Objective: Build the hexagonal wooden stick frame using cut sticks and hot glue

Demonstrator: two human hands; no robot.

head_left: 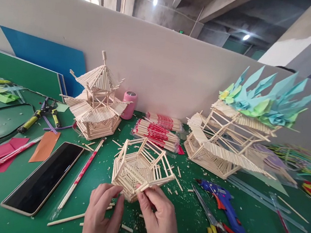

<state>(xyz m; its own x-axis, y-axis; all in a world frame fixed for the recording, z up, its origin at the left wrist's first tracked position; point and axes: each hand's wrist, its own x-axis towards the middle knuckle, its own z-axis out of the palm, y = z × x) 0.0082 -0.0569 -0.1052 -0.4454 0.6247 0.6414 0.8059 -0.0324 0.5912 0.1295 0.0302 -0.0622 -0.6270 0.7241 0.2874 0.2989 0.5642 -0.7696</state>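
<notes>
A small open framework of pale wooden sticks (137, 164) stands in front of me, with a woven-looking layered base and posts leaning outward to a rim. My right hand (159, 216) pinches the rim's near right corner between thumb and fingers. Close to the near left side of the framework is my left hand (104, 211), its fingers curled and the thumb and index tips nearly together. Whatever lies between those tips is too small to make out. A loose stick (66, 219) and short cut pieces (127, 228) lie around the hands.
Left are a phone (42, 178), a wrapped stick bundle (80, 175) and pliers (33, 119). Behind stand a stick pagoda (95, 112), a pink cylinder (129, 105) and stick packs (156, 133). Right are a blue glue gun (223, 202), scissors (208, 211) and a paper-topped stick model (225, 148).
</notes>
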